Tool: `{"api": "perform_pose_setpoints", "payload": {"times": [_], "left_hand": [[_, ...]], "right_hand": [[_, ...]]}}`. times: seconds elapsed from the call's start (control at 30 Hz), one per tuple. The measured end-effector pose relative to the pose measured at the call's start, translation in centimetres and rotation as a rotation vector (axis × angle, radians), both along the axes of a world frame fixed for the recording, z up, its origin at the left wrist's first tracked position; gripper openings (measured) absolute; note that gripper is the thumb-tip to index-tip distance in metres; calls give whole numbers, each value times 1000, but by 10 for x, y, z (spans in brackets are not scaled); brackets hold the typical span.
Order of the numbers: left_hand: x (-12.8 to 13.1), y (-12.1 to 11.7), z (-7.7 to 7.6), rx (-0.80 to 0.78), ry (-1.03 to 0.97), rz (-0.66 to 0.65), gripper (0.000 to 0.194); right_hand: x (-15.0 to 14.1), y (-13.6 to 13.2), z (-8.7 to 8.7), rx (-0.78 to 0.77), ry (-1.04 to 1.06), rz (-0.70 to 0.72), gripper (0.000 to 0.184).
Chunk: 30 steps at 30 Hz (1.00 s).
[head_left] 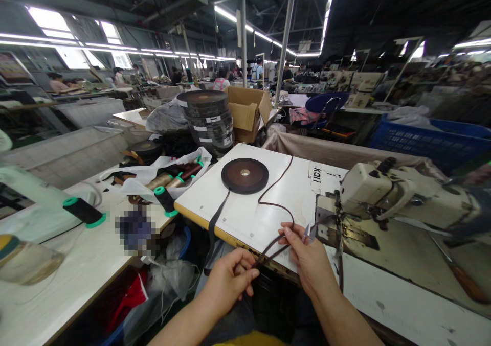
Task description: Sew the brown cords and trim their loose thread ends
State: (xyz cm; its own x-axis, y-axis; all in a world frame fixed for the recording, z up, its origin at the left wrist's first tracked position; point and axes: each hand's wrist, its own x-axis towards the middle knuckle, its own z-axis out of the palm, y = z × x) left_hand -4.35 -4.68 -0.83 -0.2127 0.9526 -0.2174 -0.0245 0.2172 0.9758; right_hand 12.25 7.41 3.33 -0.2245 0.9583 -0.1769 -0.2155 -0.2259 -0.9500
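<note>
My left hand (pixel 235 273) pinches a narrow brown cord (pixel 270 246) between thumb and fingers, just off the table's front edge. Close by on the right, my right hand (pixel 307 254) grips the same cord with thumb and forefinger. Small metal thread snips (pixel 310 233) poke up from that hand, their handles hidden. From the hands the cord runs in a loose curve to the white table's (pixel 233 213) far edge. A flat brown-and-black roll of strapping (pixel 235 175) lies on the table, and a dark strap (pixel 213 228) hangs from it over the front edge.
A sewing machine (pixel 395 187) stands at right, with a wooden-handled tool (pixel 466 282) beside it. Black thread spools (pixel 83 210) stand on the left table. Behind are stacked rolls (pixel 205 123), a cardboard box (pixel 241 113) and a blue basket (pixel 425 136). People sit farther back.
</note>
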Motion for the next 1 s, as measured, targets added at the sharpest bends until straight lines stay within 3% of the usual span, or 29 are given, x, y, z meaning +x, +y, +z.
{"api": "perform_pose_setpoints", "payload": {"times": [0.27, 0.47, 0.57, 0.7, 0.9, 1.0], "left_hand": [[0, 0, 8, 88, 197, 33, 23], [1, 1, 9, 80, 213, 21, 23], [2, 1, 11, 67, 211, 16, 22], [1, 1, 11, 70, 213, 51, 23], [-4, 2, 1, 67, 210, 32, 21], [-9, 2, -2, 67, 301, 40, 18]], "right_hand": [[-1, -8, -6, 4, -99, 96, 69], [-1, -21, -2, 31, -234, 383, 44], [-3, -26, -3, 13, -253, 446, 34], [1, -28, -2, -41, -180, 435, 30], [8, -28, 3, -201, 78, 314, 40], [11, -26, 9, -292, 198, 267, 43]]}}
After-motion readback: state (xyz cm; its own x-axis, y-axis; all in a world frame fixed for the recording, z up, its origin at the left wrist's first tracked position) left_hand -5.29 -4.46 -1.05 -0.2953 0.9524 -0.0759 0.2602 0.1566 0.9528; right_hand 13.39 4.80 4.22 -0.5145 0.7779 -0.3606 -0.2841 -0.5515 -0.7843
